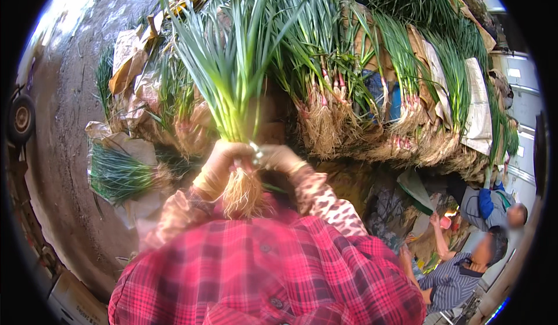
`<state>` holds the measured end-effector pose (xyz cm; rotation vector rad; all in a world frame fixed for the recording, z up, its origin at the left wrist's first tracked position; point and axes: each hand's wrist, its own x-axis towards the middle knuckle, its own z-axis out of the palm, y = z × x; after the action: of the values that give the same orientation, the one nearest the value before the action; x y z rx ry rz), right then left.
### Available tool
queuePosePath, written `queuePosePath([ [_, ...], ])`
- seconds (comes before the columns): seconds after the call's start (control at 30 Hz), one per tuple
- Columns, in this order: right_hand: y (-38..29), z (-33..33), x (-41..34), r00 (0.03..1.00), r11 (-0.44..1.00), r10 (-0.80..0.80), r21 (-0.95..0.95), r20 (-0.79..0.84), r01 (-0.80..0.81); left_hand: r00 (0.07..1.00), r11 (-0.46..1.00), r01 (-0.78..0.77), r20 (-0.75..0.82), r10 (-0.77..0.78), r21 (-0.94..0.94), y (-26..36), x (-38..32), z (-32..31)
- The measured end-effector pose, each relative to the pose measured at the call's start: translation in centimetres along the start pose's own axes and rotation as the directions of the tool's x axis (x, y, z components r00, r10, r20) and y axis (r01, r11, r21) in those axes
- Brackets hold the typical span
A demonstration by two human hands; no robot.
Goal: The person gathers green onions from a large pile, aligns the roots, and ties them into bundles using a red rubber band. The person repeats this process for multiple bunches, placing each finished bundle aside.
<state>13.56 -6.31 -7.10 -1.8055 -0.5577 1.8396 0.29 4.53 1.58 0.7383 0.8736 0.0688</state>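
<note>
A bunch of spring onions (235,107) stands upright before my chest, its green leaves up and its pale, stringy roots (242,192) hanging down. My left hand (224,161), at the picture's left, is closed round the lower stems just above the roots. My right hand (279,157) is at the other side of the stems, blurred, with something small and whitish (256,150) at its fingertips; whether those fingers grip it cannot be told. Both hands look gloved. Behind the bunch lie more spring onions with reddish bulbs and matted roots (324,120).
Stacked spring onions (405,72) with paper sacking (477,107) run to the right. At the left another bunch (120,172) lies on sacking beside wet ground (65,150). Two other people (453,281) are at the lower right. A wheel (21,118) shows at the far left.
</note>
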Motion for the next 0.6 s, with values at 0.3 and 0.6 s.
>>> queuePosePath([
  [0.3, -4.8, -9.8, 1.8, 0.946, 0.773, -0.085, 0.578, -0.314, 0.261, 0.991, 0.99, 0.135, -0.003, -0.135, 0.045, -3.5, 0.2, -2.2],
  [0.6, -9.8, -35.7, -11.0, 0.026, 0.397, -0.249, -0.078, -0.968, 0.915, 0.984, 0.989, 0.146, -0.098, -0.148, -0.03, -5.1, 0.1, -3.6],
])
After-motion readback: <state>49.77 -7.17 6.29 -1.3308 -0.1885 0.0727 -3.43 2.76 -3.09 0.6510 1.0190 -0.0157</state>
